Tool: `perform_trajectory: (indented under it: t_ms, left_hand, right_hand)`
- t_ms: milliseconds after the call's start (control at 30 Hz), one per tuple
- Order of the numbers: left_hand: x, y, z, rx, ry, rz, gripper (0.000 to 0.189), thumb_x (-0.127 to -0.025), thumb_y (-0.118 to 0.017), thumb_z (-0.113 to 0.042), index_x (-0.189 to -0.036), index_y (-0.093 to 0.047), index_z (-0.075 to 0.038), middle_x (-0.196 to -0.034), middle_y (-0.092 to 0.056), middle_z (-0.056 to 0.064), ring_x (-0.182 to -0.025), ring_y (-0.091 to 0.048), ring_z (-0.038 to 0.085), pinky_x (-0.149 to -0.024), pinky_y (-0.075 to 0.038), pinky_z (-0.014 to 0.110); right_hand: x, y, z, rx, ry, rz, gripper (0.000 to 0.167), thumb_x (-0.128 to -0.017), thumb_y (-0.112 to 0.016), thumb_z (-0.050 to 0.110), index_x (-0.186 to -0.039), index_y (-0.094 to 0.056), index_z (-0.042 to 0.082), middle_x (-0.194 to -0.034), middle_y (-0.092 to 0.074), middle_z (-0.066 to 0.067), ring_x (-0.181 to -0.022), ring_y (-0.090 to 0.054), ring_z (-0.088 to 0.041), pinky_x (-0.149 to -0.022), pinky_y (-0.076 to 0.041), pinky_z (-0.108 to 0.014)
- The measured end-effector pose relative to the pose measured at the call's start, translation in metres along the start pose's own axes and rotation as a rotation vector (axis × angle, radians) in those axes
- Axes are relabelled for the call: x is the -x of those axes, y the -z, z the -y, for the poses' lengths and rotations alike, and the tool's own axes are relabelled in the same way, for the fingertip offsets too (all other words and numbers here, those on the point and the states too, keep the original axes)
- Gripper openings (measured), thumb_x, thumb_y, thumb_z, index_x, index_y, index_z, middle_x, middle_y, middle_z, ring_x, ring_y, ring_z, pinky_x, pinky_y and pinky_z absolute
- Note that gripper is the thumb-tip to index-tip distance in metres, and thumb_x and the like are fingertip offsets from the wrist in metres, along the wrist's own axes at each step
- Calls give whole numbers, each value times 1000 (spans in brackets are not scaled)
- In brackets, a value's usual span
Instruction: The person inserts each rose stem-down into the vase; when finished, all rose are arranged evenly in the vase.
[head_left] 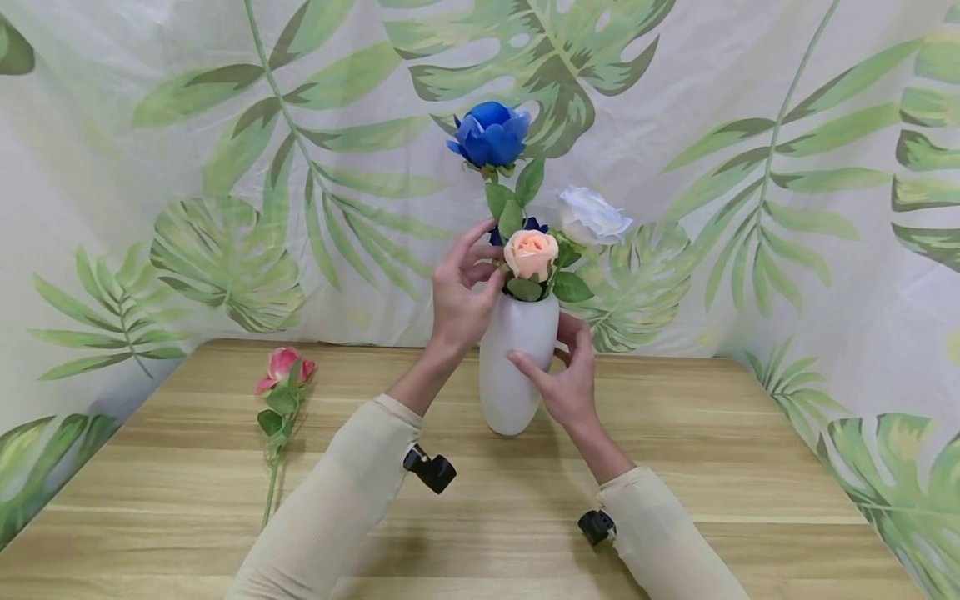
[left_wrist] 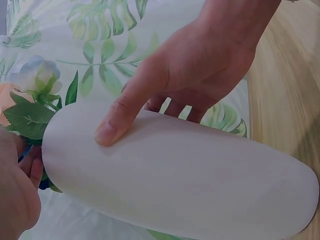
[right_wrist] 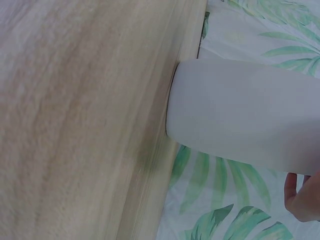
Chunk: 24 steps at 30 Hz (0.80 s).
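Observation:
A smooth white vase (head_left: 517, 367) stands on the table, slightly tilted. My right hand (head_left: 573, 379) grips its right side, thumb on the front and fingers round behind. In the vase are a blue rose (head_left: 491, 136) standing tallest, a peach rose (head_left: 531, 254) low at the mouth, a pale bluish-white rose (head_left: 592, 215) leaning right, and a dark blue flower (head_left: 536, 225) mostly hidden behind the peach one. My left hand (head_left: 468, 287) is at the flowers left of the peach rose, fingers bent. Leaves and blooms hide whether it pinches a stem. The left wrist view shows its fingers (left_wrist: 34, 167) by the vase mouth.
A pink rose (head_left: 283, 371) with a long green stem lies on the left of the wooden table (head_left: 675, 517). Close behind the table's back edge hangs a leaf-patterned cloth (head_left: 360, 275). Small black cameras (head_left: 431, 469) are worn at both wrists.

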<state>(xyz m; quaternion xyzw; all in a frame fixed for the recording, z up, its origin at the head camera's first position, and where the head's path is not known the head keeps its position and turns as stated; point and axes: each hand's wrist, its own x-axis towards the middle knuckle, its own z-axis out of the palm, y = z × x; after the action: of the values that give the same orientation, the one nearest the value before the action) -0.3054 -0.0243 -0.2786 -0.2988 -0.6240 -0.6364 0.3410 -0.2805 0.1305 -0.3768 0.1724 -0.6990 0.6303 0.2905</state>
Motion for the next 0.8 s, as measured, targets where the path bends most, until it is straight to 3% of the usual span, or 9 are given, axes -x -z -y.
perform_trajectory:
  t_ms: [333, 500, 633, 800]
  left_hand:
    - [1, 0, 0, -34, 11, 46, 54, -87, -66, 23, -138, -56, 10, -101, -70, 29, -85, -73, 42, -81, -62, 30]
    - [4, 1, 2, -52, -3, 44, 49, -88, -66, 20, -135, -58, 10, -104, -71, 28, -90, -72, 40, -83, -62, 31]
    - [4, 1, 1, -1, -1, -5, 41, -93, -65, 15, -133, -58, 11, -106, -69, 29, -93, -72, 36, -83, -61, 27]
    - [1, 0, -1, 74, 25, -110, 38, -96, -67, 10, -132, -55, 13, -100, -70, 31, -83, -72, 9, -78, -62, 25]
  right_hand:
    - [0, 1, 1, 13, -3, 3, 72, -77, -87, 2, -138, -48, -2, -130, -58, -16, -114, -59, -25, -92, -54, -43]
    - [0, 1, 1, 18, -2, 9, 71, -78, -87, 3, -138, -48, -1, -130, -58, -15, -115, -59, -25, -93, -53, -46]
    - [0, 2, 0, 18, -3, 10, 72, -78, -87, 4, -138, -48, -1, -131, -58, -14, -115, -59, -25, -93, -53, -48]
    - [0, 2, -1, 22, 2, 6, 72, -77, -87, 4, -138, -49, -1, -130, -58, -14, -115, -60, -26, -92, -54, -40]
